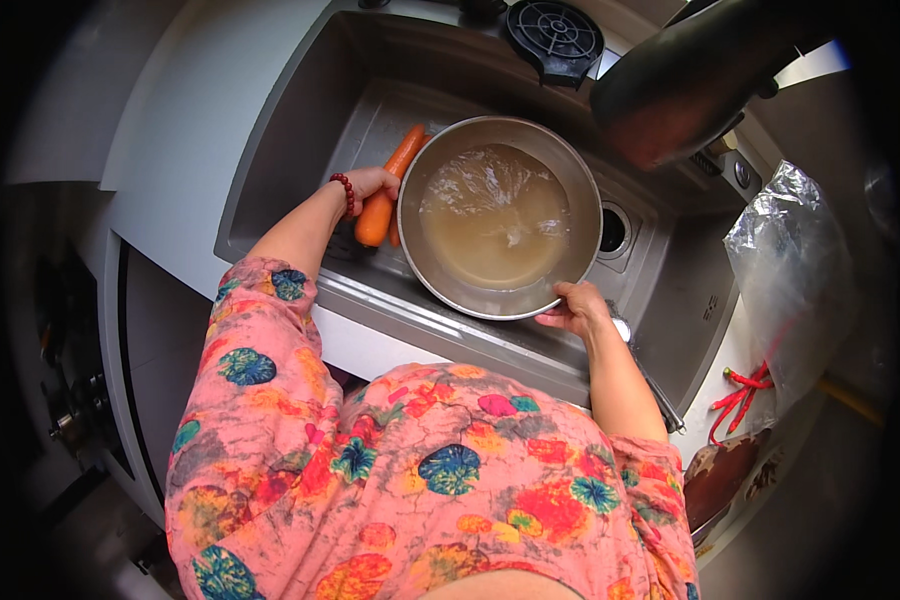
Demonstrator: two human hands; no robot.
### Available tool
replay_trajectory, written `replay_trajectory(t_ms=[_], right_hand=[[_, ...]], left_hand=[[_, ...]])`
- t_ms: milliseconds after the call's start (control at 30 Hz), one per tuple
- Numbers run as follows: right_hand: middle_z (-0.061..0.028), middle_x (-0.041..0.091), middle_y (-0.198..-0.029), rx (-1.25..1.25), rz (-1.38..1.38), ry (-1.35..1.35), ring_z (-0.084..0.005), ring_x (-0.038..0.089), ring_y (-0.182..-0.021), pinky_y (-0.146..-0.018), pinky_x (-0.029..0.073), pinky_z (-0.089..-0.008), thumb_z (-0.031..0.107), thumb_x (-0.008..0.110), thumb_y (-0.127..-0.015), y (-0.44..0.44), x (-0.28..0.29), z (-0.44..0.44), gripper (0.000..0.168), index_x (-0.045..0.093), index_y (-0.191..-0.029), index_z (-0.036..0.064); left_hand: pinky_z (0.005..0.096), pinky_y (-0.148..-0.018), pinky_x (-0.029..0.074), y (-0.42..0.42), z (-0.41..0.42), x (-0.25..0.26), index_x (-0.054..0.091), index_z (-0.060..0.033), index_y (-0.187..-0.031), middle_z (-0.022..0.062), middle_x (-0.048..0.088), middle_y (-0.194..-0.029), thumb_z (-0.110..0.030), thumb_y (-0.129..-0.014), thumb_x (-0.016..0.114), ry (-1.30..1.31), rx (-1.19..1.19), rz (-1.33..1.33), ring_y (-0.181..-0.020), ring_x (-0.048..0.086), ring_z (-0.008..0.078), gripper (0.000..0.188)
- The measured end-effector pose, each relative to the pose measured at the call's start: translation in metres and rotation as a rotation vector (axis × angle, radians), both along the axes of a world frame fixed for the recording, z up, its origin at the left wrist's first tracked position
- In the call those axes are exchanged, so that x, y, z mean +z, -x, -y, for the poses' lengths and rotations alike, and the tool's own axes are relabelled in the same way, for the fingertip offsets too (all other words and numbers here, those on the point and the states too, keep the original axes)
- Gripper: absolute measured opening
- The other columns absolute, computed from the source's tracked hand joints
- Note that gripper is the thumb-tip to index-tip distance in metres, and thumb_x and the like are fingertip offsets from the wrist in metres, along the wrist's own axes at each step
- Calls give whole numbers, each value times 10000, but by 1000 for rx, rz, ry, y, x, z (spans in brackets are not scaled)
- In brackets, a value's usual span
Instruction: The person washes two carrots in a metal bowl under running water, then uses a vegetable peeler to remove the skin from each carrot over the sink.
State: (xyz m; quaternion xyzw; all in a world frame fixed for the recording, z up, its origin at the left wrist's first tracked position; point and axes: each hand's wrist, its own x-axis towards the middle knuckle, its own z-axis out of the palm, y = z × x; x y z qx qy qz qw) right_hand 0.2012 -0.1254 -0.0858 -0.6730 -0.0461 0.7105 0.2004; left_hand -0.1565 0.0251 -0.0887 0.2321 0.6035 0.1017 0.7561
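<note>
A round metal pan of cloudy, brownish water stands in a large steel sink. My right hand grips its near right rim, thumb on top and fingers below the edge. Beside the pan's left wall, my left hand is closed around the middle of a large orange carrot, its fingertips mostly hidden. Part of another carrot shows between that one and the pan. Ripples and reflections break the water's surface.
The sink's drain lies right of the pan. A dark faucet-like fixture hangs over the back right. Clear plastic bag and red chilies sit on the right counter. A black-handled utensil rests near the front. A black rinser is behind.
</note>
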Motion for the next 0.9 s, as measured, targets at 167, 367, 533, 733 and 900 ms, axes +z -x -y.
replay_trajectory(t_ms=[167,367,533,733,900], right_hand=[[-228,568,-969,-72,-103,69,-366,621,-750,-609,565,-494,78,402,-882,4,-8,5,310,377,-1154,-69],[-247,540,-1058,-142,-112,106,-413,597,-868,-666,539,-552,115,383,-913,5,-10,6,318,363,-1180,-57],[-243,540,-1058,-176,-94,124,-423,593,-876,-687,524,-573,102,382,-906,3,-12,7,314,373,-1176,-58],[-230,536,-1073,-187,-61,123,-427,590,-888,-698,518,-573,83,382,-892,3,-7,5,310,389,-1167,-59],[-222,528,-1095,-199,-58,152,-419,582,-921,-708,514,-572,92,386,-896,0,-10,4,302,395,-1165,-46]], left_hand=[[405,-819,453,9,-1,-11,540,-19,-869,126,590,-874,-30,-595,514,-24,45,182,-821,571,258,275],[443,-901,395,31,-13,-54,541,-19,-969,134,584,-998,-120,-657,498,135,168,338,-938,550,269,330],[466,-926,368,10,-9,-31,503,-16,-1081,132,548,-1116,-172,-721,505,216,144,383,-1032,518,269,393],[485,-922,372,11,-9,-25,512,-26,-1088,127,544,-1120,-170,-732,546,173,59,339,-1048,514,257,386],[472,-928,384,-5,-1,-21,515,-27,-1080,133,573,-1060,-134,-714,593,65,152,478,-997,545,259,389]])
